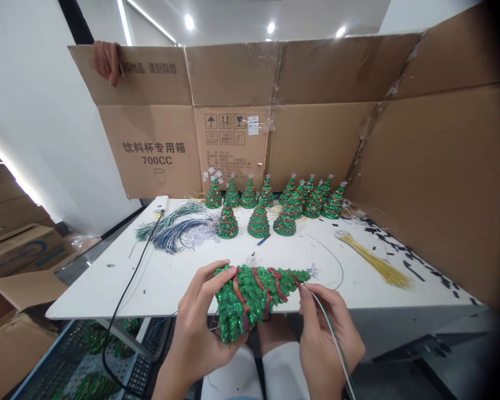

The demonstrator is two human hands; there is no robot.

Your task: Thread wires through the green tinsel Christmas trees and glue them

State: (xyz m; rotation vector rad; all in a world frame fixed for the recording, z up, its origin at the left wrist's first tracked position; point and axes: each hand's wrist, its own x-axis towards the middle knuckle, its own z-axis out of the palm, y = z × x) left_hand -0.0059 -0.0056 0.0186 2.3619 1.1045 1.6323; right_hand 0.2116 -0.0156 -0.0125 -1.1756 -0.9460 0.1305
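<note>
A glittery green cone-shaped tree (248, 300) with red garland lies tilted sideways above the table's front edge, its tip pointing right with a clear star (313, 270) at the end. My left hand (204, 322) is wrapped round its wide base. Near the tip, my right hand (327, 333) pinches a thin white and green wire (331, 328) against the tree, and the wire trails down over the palm. The spot under the right fingertips is hidden.
Several finished trees (258, 219) stand at the back of the white table (120, 283). Green and blue wire bundles (175, 233) lie left, yellow wires (375, 258) and black scraps right. Cardboard walls (325, 133) enclose the back. A black cable (129, 283) hangs at left.
</note>
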